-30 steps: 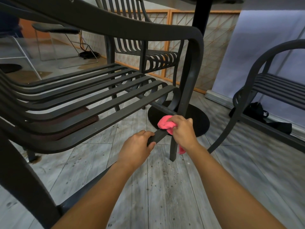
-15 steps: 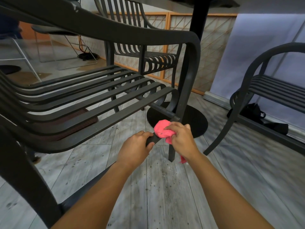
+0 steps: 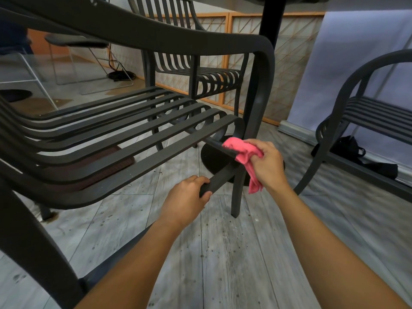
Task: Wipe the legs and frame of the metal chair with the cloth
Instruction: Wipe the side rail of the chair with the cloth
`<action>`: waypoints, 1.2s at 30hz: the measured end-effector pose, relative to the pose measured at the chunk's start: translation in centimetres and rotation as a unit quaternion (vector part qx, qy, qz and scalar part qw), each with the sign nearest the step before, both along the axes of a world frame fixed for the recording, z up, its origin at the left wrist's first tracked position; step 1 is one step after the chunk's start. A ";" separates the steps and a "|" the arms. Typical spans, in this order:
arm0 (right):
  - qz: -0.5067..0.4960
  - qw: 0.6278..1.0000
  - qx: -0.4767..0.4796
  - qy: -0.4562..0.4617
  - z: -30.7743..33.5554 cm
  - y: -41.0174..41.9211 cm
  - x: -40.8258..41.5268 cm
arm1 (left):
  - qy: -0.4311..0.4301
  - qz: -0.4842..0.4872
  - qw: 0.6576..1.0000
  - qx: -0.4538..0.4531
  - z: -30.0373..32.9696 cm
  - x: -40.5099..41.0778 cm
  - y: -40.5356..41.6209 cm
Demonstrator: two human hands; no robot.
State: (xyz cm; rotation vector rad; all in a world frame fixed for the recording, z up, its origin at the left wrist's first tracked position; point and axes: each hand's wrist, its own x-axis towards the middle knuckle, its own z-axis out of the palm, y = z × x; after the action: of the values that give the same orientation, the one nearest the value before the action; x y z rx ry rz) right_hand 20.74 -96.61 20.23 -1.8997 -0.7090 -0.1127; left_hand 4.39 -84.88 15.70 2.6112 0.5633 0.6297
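Observation:
A dark metal chair [image 3: 124, 139] with a slatted seat fills the left and middle of the head view, seen from low down. My left hand [image 3: 186, 197] grips its lower side rail [image 3: 219, 180], fingers curled round the bar. My right hand [image 3: 267, 165] holds a pink cloth [image 3: 239, 150] and presses it on the front crossbar, just beside the chair's front leg [image 3: 237, 197]. A tail of the cloth hangs down under my right hand.
A black table post [image 3: 270, 21] rises behind the chair, its round base on the grey plank floor. A second slatted chair [image 3: 200, 74] stands behind, a third chair [image 3: 365, 117] at the right. A black bag [image 3: 347, 148] lies by the wall.
My right hand has lifted the cloth from the lower side rail up onto the front crossbar beside the leg. My left hand keeps its grip on the rail.

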 end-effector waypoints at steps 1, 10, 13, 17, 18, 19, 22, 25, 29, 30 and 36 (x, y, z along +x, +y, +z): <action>-0.005 1.000 -0.004 -0.023 0.1 0.4 0.2 | 0.000 0.000 1.000 0.000 0.0 0.0 0.0; -0.123 0.973 -0.125 -0.147 -1.8 3.6 -0.4 | -0.007 -0.001 1.000 0.007 -0.3 0.1 0.2; -0.098 0.962 -0.198 -0.160 -2.6 3.8 -0.7 | -0.009 -0.002 1.000 0.010 -0.3 0.1 0.2; -0.078 0.955 -0.253 -0.132 -2.6 3.9 -1.3 | -0.009 -0.001 1.000 0.010 -0.3 0.1 0.2; -0.073 0.956 -0.257 -0.122 -2.5 3.9 -1.3 | -0.008 0.000 1.000 0.010 -0.3 0.1 0.2; -0.069 0.957 -0.260 -0.111 -2.4 4.0 -1.4 | -0.008 0.000 1.000 0.009 -0.2 0.0 0.2; -0.056 0.960 -0.259 -0.086 -2.0 4.0 -1.5 | -0.007 0.003 1.000 0.009 -0.2 0.0 0.2; -0.046 0.960 -0.260 -0.089 -1.6 4.1 -1.9 | -0.010 0.005 1.000 0.006 -0.2 0.0 0.1; -0.036 0.959 -0.266 -0.090 -1.5 4.5 -3.4 | -0.012 0.012 1.000 0.009 -0.2 0.0 -0.1; -0.035 0.957 -0.272 -0.094 -1.5 4.6 -3.7 | -0.014 0.015 1.000 0.012 -0.2 0.0 -0.1; -0.014 0.961 -0.258 -0.098 -1.9 4.6 -5.8 | -0.082 0.070 0.994 0.021 0.3 -0.5 -0.7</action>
State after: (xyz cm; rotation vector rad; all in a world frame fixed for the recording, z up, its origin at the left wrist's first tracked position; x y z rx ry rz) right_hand 14.91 -91.99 18.35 -2.4221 -0.9082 -0.1451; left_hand 3.89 -85.56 15.99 2.5433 0.6913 0.9003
